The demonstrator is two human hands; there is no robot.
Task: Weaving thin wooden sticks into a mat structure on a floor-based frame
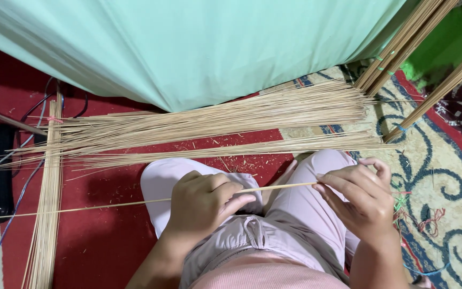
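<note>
Here, both hands (279, 200) pinching thin stick (135, 203), mint cloth (199, 48) behind

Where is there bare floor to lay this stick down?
Bare red carpet between the left stick bundle and the left hand. Patterned rug right of the right hand. Crowded ahead: the spread sticks.

red patterned carpet (434, 176), mint cloth (199, 48)

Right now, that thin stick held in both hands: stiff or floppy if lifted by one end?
Probably springy: the stick runs nearly straight past the left hand to the right hand. Likely light, being very thin. May snap if bent hard.
</note>
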